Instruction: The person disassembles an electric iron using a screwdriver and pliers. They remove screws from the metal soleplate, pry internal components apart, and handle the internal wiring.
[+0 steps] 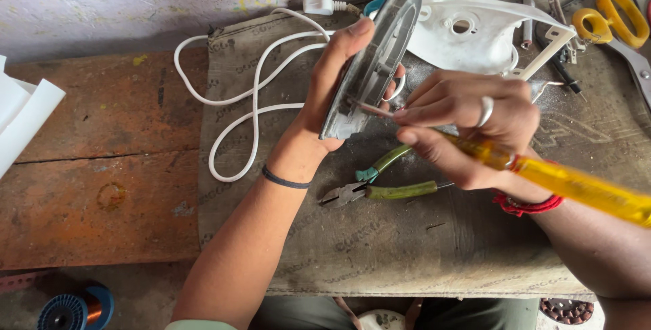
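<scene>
— Iron soleplate [374, 66], centre frame: why on edge?
— Left hand [325, 99] clamps it upright, exposing its inner face to the yellow-handled screwdriver [542, 174] gripped by the right hand [468, 127]; pliers [380, 184] lie below on the mat [407, 249].

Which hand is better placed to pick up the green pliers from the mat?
Probably neither hand is free. The right hand holds the yellow screwdriver just above the pliers, so it is nearer; the left hand grips the iron soleplate.

Wooden bench [102, 167], grey mat [407, 249], pliers [380, 184], scissors [620, 22], white cord [251, 93]
</scene>
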